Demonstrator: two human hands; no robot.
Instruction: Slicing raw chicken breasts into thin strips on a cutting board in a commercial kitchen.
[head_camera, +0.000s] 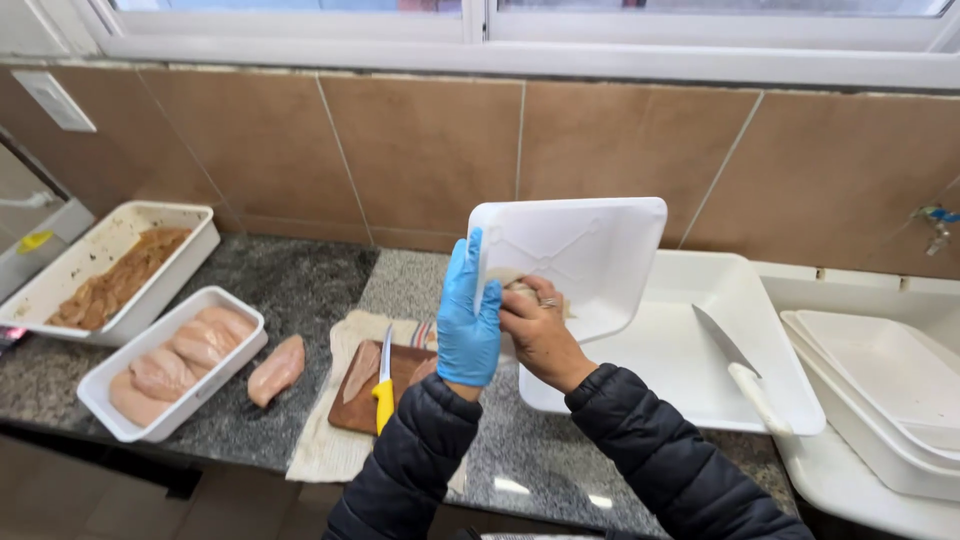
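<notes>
Dark padded sleeves come up from the bottom edge, both arms reaching forward over the granite counter (300, 290). Left hand (468, 320), in a blue glove, is clamped on the edge of a white tray (580, 250), tipped up on its side above the counter. Right hand (538, 325), bare with a ring, is curled closed around something pale inside that tray; what it is stays hard to make out behind the fingers. Below sits a large white tub (680, 350) with a white-handled knife (740, 370) resting across it. To the left, a wooden board (360, 405) on a cloth (325, 450), a yellow-handled knife (383, 385) lying on it beside a piece or two of raw chicken. That's two knives. One loose chicken breast (276, 368) lies on the stone. Further left, a white tub of raw breasts (165, 365), roughly four, and another tub of browner meat (120, 272). Stacked white trays (880, 390) at right are cut off by the frame.
</notes>
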